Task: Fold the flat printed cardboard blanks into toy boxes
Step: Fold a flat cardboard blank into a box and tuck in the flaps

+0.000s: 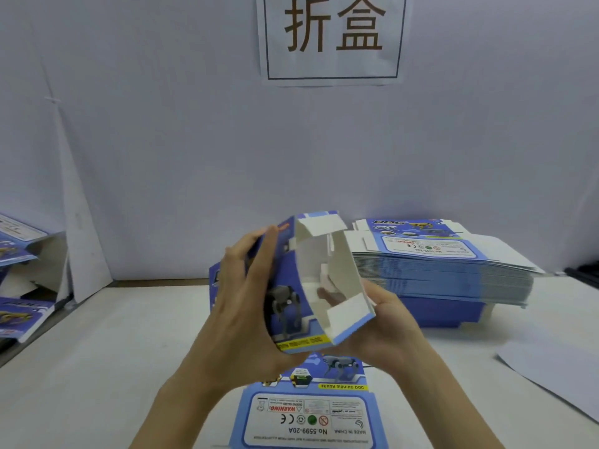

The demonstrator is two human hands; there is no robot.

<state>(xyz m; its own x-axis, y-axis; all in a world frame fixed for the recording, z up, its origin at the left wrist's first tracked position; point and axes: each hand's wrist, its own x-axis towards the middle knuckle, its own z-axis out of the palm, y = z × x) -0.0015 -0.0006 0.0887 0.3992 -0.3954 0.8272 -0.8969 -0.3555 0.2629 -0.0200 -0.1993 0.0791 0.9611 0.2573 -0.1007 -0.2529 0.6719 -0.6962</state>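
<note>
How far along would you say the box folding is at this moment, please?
Done: printed boxes at the left edge look already folded, though they are cut off. In hand: the left hand and right hand hold a half-formed box, opened into a tube with its end flaps not closed. Still to do: a flat blank lying below the hands and a tall stack of blanks behind.

We have both forearms angled inward; left hand [246, 306] grips the box [340, 270] side, fingers up; right hand [389, 328] cups it underneath.
</note>
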